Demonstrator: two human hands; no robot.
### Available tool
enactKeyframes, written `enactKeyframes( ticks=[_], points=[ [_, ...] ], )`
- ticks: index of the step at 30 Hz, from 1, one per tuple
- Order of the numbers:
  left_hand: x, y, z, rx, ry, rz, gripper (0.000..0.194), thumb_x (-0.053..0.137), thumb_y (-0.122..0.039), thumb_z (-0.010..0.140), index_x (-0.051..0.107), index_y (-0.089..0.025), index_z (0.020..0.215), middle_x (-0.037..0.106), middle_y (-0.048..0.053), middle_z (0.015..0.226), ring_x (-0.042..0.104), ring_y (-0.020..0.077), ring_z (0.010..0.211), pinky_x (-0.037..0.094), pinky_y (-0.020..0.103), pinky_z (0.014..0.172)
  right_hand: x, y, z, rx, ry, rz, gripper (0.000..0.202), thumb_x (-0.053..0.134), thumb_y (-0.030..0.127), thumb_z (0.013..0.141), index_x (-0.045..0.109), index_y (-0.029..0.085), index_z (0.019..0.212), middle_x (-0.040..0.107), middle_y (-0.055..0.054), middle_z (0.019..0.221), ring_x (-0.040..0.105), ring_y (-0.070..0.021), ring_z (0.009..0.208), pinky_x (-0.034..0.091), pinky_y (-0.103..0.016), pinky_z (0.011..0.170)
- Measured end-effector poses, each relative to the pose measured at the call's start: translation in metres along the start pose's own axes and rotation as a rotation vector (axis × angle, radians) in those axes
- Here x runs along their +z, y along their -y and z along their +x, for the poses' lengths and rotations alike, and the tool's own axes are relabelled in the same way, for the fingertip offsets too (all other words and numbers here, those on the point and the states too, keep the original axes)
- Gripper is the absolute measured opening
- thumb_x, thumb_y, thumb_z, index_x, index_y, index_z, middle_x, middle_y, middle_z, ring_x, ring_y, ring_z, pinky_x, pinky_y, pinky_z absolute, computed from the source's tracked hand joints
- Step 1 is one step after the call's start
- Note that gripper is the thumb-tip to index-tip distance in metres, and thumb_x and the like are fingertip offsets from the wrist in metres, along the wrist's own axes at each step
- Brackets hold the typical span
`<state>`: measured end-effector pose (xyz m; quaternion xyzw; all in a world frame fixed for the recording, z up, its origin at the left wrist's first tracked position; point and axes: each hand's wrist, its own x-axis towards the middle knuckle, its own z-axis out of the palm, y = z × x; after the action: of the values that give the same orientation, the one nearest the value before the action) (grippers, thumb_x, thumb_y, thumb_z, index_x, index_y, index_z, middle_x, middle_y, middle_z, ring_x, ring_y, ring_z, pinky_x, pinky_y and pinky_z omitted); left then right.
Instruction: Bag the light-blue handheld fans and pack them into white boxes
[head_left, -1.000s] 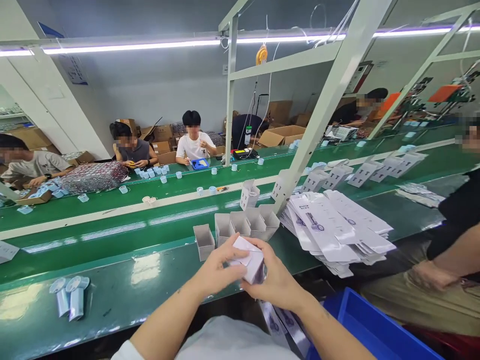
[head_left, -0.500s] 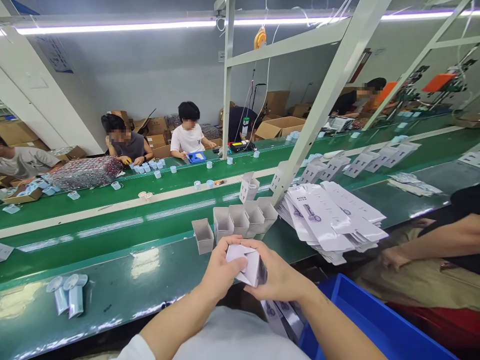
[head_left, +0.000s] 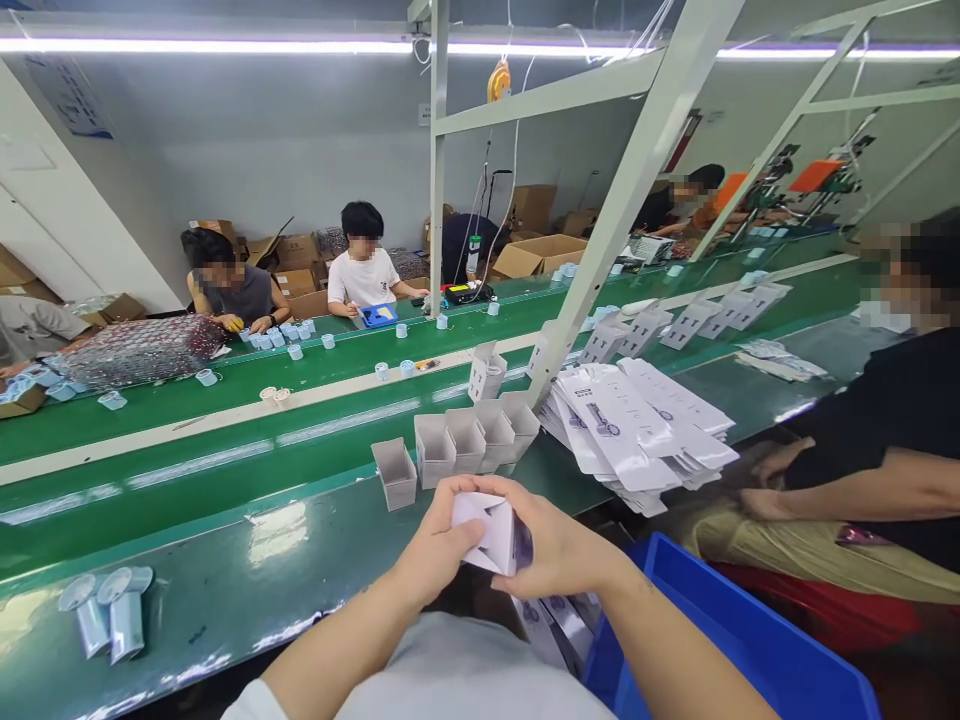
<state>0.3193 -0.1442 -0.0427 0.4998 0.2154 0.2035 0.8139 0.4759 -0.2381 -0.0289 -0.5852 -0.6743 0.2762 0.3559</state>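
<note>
Between my two hands is a small white cardboard box (head_left: 489, 530), its folded end flaps turned up toward me. My left hand (head_left: 444, 535) wraps its left side, the thumb pressing on the flaps. My right hand (head_left: 551, 540) grips the right side and far edge. Just beyond my hands, several open white boxes (head_left: 465, 440) stand in a row on the bench, and one open box (head_left: 395, 473) stands apart at their left. Right of these lies a pile of flat printed cartons (head_left: 637, 425). More flat cartons (head_left: 551, 630) are below my right forearm.
Two light-blue cylindrical parts (head_left: 109, 610) lie on the bench at left. A green conveyor (head_left: 225, 430) carries small blue cups. A slanted metal post (head_left: 630, 200) rises beyond the boxes. A blue bin (head_left: 720, 640) and a seated co-worker (head_left: 885, 430) are at right.
My view has turned slightly right, bringing more of the co-worker at right into sight. Both hands stay around the box, with its flapped end tilted a little more toward me.
</note>
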Motion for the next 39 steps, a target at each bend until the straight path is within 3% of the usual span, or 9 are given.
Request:
enactKeyframes(
  ticks=[10, 17, 22, 26, 31, 33, 35, 37, 39],
  points=[
    [0.005, -0.007, 0.006, -0.025, 0.017, -0.01, 0.043, 0.068, -0.02, 0.07, 0.05, -0.023, 0.108, 0.059, 0.002, 0.096, 0.054, 0.0158, 0.079, 0.04, 0.026, 0.067, 0.0, 0.011, -0.006, 0.017, -0.07, 0.004, 0.093, 0.071, 0.013, 0.058, 0.03, 0.025, 0.14, 0.047, -0.011, 0.137, 0.056, -0.0279, 0.113, 0.047, -0.039, 0.094],
    [-0.003, 0.005, 0.004, -0.061, 0.041, -0.285, 0.064, 0.067, -0.058, 0.074, 0.047, -0.029, 0.128, 0.053, 0.007, 0.132, 0.056, 0.0223, 0.108, 0.043, 0.032, 0.087, 0.009, 0.014, -0.012, -0.099, -0.115, -0.151, 0.095, 0.069, 0.014, 0.062, 0.021, 0.023, 0.143, 0.04, -0.014, 0.143, 0.046, -0.0295, 0.126, 0.041, -0.043, 0.103],
    [-0.024, 0.012, 0.005, -0.304, 0.082, -0.369, 0.074, 0.05, -0.074, 0.074, 0.055, -0.02, 0.123, 0.057, 0.012, 0.13, 0.055, 0.0277, 0.116, 0.043, 0.036, 0.091, 0.023, 0.008, -0.012, -0.283, -0.056, -0.298, 0.093, 0.063, 0.012, 0.068, 0.014, 0.02, 0.146, 0.043, -0.017, 0.141, 0.039, -0.0288, 0.132, 0.031, -0.05, 0.111],
    [-0.037, 0.016, 0.005, -0.616, 0.161, -0.376, 0.065, 0.057, -0.064, 0.076, 0.063, -0.01, 0.112, 0.07, 0.014, 0.099, 0.065, 0.0273, 0.095, 0.046, 0.036, 0.085, 0.041, 0.002, -0.008, -0.431, 0.099, -0.409, 0.08, 0.059, 0.01, 0.077, 0.021, 0.029, 0.144, 0.043, -0.008, 0.144, 0.025, -0.0286, 0.14, 0.01, -0.059, 0.115],
    [-0.061, -0.025, -0.024, -0.31, 0.162, -0.176, 0.062, 0.076, -0.032, 0.064, 0.057, -0.017, 0.121, 0.067, 0.013, 0.113, 0.062, 0.031, 0.102, 0.047, 0.039, 0.084, 0.045, 0.001, -0.015, -0.472, 0.027, -0.392, 0.073, 0.07, 0.027, 0.077, 0.035, 0.038, 0.14, 0.032, -0.002, 0.152, 0.006, -0.0342, 0.144, 0.001, -0.067, 0.111],
    [-0.085, -0.046, -0.043, -0.157, 0.082, 0.007, 0.071, 0.079, -0.026, 0.06, 0.052, -0.018, 0.125, 0.063, 0.015, 0.12, 0.061, 0.0333, 0.105, 0.048, 0.04, 0.085, 0.034, -0.01, -0.022, -0.344, -0.085, -0.314, 0.072, 0.074, 0.036, 0.073, 0.041, 0.035, 0.138, 0.03, -0.006, 0.152, 0.012, -0.035, 0.143, 0.015, -0.064, 0.112],
    [-0.118, -0.052, -0.055, -0.025, -0.136, 0.169, 0.077, 0.08, -0.027, 0.059, 0.045, -0.021, 0.127, 0.06, 0.014, 0.122, 0.059, 0.0335, 0.109, 0.048, 0.043, 0.087, 0.017, -0.034, -0.028, -0.093, -0.236, -0.241, 0.059, 0.07, 0.037, 0.077, 0.049, 0.029, 0.132, 0.044, -0.01, 0.144, 0.033, -0.0325, 0.137, 0.033, -0.056, 0.108],
    [-0.154, -0.038, -0.055, 0.049, -0.494, 0.333, 0.079, 0.08, -0.028, 0.056, 0.039, -0.023, 0.123, 0.057, 0.011, 0.119, 0.056, 0.0322, 0.112, 0.048, 0.045, 0.089, -0.003, -0.069, -0.034, 0.228, -0.455, -0.193, 0.043, 0.061, 0.038, 0.082, 0.058, 0.022, 0.121, 0.062, -0.012, 0.122, 0.057, -0.0274, 0.115, 0.047, -0.046, 0.098],
    [-0.184, -0.006, -0.04, 0.161, -0.816, 0.519, 0.069, 0.078, -0.03, 0.052, 0.04, -0.021, 0.108, 0.054, 0.007, 0.111, 0.055, 0.033, 0.11, 0.046, 0.049, 0.091, -0.026, -0.109, -0.037, 0.522, -0.685, -0.199, 0.037, 0.054, 0.039, 0.082, 0.062, 0.016, 0.11, 0.07, -0.011, 0.099, 0.067, -0.024, 0.093, 0.053, -0.04, 0.089]
  ],
)
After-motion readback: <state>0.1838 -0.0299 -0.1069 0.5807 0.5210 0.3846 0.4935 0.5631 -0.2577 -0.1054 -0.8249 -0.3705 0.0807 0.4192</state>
